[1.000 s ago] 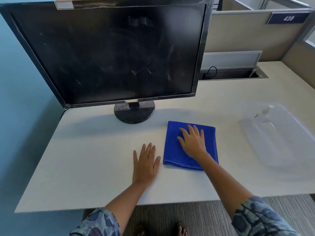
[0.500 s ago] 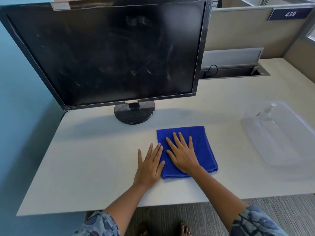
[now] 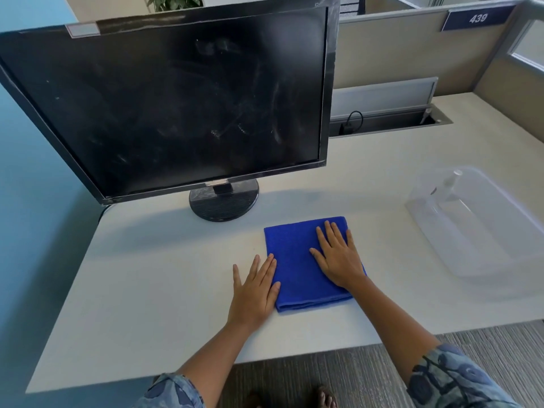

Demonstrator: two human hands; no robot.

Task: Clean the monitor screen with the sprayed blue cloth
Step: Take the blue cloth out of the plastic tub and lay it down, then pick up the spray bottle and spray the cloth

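White desk holds smudgy monitor, far left. Blue cloth lies flat, near middle. Right hand slid from cloth middle to right side, flat, fingers spread, gripping nothing. Left hand flat, touching cloth edge. Smoothing done maybe; wiping not started.

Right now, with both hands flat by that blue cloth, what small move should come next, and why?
Probably close the right hand on the cloth and lift it. That hand lies flat on the folded cloth on the desk; the left hand rests flat at the cloth's edge, fingertips touching it. Neither grips anything, and the monitor screen shows smears and is not yet wiped.
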